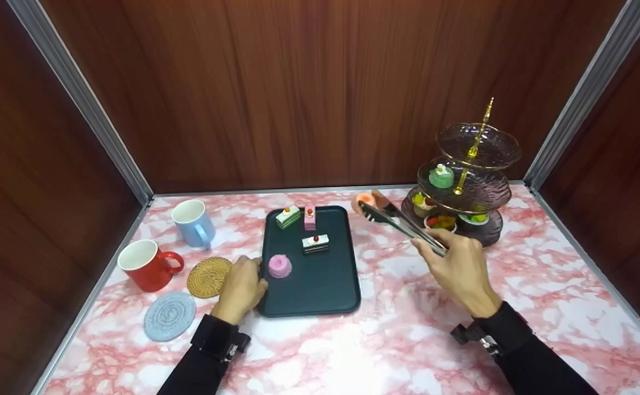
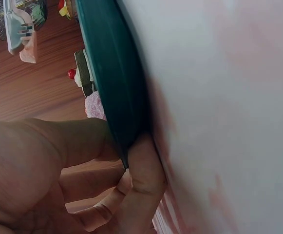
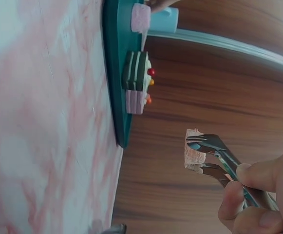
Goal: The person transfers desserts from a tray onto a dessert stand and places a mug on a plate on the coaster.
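My left hand (image 1: 241, 288) pinches the left edge of a dark green tray (image 1: 311, 291); in the left wrist view the thumb lies above the rim and a finger beneath it. On the tray are a round pink cake (image 1: 279, 266), a dark layered cake slice (image 1: 315, 246), a green slice (image 1: 288, 219) and a pink slice (image 1: 310, 220). My right hand (image 1: 462, 269) holds metal tongs (image 1: 410, 229). A peach-coloured cake (image 3: 195, 152) is clamped between the tong tips, raised beyond the tray's far right corner.
A three-tier glass stand (image 1: 500, 189) at the right back carries a green cake (image 1: 441, 176) and several small tarts. To the left are a blue mug (image 1: 191, 222), a red mug (image 1: 147, 269), a woven tan coaster (image 1: 209, 277) and a grey-blue coaster (image 1: 170, 316). Wood-grain panels enclose the table.
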### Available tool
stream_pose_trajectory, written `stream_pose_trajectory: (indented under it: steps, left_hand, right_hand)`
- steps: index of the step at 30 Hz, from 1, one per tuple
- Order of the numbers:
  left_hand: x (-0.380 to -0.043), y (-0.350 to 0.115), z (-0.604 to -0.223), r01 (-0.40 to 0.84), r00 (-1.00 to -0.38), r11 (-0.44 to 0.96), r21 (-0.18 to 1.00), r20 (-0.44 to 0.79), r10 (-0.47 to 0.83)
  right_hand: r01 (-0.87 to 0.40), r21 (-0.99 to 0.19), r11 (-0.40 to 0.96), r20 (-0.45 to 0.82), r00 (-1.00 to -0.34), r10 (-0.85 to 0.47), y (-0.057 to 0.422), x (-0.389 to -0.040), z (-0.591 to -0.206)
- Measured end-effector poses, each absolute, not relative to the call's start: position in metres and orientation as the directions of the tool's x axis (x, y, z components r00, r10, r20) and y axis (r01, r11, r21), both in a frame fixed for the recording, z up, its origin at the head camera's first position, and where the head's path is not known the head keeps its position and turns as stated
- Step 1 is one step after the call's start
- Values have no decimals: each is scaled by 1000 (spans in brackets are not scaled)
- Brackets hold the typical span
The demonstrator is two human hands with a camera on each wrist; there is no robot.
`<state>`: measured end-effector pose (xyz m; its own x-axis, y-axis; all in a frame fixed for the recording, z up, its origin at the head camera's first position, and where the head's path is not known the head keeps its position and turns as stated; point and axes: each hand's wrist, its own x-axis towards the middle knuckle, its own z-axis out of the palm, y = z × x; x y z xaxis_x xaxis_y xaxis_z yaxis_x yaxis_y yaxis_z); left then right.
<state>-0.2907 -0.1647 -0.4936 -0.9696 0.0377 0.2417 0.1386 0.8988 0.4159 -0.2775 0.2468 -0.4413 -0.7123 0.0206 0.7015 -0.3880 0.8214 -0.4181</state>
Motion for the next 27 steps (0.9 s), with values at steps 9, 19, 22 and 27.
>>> stream_pose_trajectory:
  steps: [9, 19, 22, 27]
  left_hand:
    - [-291, -164, -493, 120, -975, 896, 428, 219, 25]
    - [-291, -164, -493, 127, -973, 900, 417, 228, 31]
    - [-291, -164, -494, 135, -972, 898, 419, 233, 37]
    - [-291, -164, -493, 137, -971, 901, 411, 235, 40]
  right_hand:
    - [-369, -445, 816, 718, -692, 79, 267, -269, -431]
    - [-341, -457, 822, 756, -635, 157, 294, -260, -422]
    - [-324, -465, 824, 754, -632, 177, 302, -258, -420]
    - [-287, -483, 827, 745, -632, 215, 314, -254, -417]
